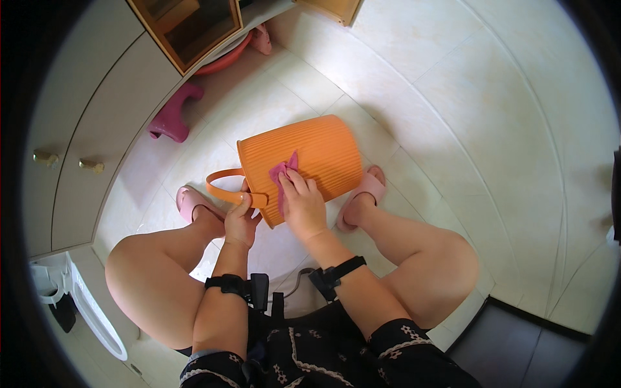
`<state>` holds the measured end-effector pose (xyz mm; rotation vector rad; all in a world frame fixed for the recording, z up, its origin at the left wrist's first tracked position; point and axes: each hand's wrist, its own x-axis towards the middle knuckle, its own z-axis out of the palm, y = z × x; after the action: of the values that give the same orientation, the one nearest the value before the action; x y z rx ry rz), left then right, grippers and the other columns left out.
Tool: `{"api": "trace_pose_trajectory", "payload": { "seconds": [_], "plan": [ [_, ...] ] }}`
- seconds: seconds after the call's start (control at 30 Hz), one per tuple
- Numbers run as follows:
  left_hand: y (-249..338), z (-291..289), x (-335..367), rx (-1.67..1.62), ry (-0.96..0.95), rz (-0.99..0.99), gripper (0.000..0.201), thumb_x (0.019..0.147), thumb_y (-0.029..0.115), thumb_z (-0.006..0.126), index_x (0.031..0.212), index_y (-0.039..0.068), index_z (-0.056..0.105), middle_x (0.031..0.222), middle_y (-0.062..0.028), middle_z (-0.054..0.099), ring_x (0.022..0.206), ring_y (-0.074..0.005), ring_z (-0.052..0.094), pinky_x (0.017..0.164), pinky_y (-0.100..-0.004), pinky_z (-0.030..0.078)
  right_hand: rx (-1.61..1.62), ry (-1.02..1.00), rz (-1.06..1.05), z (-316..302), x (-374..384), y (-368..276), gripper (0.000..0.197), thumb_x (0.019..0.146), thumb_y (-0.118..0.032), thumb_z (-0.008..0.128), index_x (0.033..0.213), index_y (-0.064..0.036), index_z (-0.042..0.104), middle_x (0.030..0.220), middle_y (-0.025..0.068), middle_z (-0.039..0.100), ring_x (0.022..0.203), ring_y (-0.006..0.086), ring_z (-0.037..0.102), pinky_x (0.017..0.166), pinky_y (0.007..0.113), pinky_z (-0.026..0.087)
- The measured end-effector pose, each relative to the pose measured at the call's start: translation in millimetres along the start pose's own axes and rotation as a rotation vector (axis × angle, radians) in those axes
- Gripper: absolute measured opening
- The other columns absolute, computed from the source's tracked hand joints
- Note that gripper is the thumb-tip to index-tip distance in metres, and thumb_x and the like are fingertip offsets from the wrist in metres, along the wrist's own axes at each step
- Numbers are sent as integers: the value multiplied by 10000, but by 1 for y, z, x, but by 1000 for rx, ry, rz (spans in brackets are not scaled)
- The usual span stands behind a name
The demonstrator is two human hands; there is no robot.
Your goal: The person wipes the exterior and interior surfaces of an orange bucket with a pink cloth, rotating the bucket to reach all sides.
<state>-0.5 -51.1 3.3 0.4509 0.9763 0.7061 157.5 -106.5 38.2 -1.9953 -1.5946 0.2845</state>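
Note:
Between my spread legs an orange ribbed bucket [323,142] is tipped on its side, its handle end toward the left. My left hand [240,223] is closed at the rim, with the thumb at the base of the orange handle [218,186]; some of its fingers are hidden behind the bucket. A crumpled pink cloth [282,172] is pressed against the ribbed wall under the fingers of my right hand [304,205], which grip it. Whether the bucket touches the floor cannot be made out.
Pale cabinet doors [107,129] stand along the left. Beside them on the floor is a magenta plastic stool [176,115], and a red basin [225,58] sits under the wooden-framed cabinet. A dark flat panel [517,343] lies at lower right. Pink slippers [370,187] are on my feet.

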Motion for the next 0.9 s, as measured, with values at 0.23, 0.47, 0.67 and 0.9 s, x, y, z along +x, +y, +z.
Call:
{"api": "trace_pose_trajectory", "payload": {
  "seconds": [0.23, 0.47, 0.67, 0.9],
  "plan": [
    [-1, 4, 1, -33, -3, -7, 558, 923, 352, 593, 1433, 213, 416, 1359, 2, 479, 1237, -223, 423, 1024, -489, 307, -249, 146, 182, -39, 17, 75, 479, 719, -34, 627, 1189, -116, 579, 1217, 15, 556, 962, 299, 539, 798, 401, 493],
    [-1, -3, 0, -40, 12, -18, 582, 914, 354, 604, 1441, 213, 400, 1379, 6, 461, 1255, -222, 410, 1028, -493, 314, -83, 31, 149, -21, 10, 28, 398, 705, -27, 632, 1089, -124, 594, 1169, 3, 580, 943, 295, 555, 772, 392, 509],
    [-1, -2, 2, 5, -21, -12, 576, 905, 388, 598, 1421, 212, 413, 1372, -10, 472, 1260, -239, 411, 1014, -510, 332, -112, 107, 128, -36, 21, 66, 353, 705, -20, 630, 1043, -122, 629, 1128, 2, 595, 924, 292, 559, 774, 395, 503],
    [-3, -4, 5, -26, 11, -13, 558, 917, 354, 599, 1427, 215, 422, 1378, 10, 462, 1246, -220, 422, 1005, -500, 337, -210, 98, 200, -36, 25, 78, 339, 709, -48, 631, 1043, -101, 615, 1072, 17, 589, 908, 289, 558, 746, 408, 507]
  ]
}}
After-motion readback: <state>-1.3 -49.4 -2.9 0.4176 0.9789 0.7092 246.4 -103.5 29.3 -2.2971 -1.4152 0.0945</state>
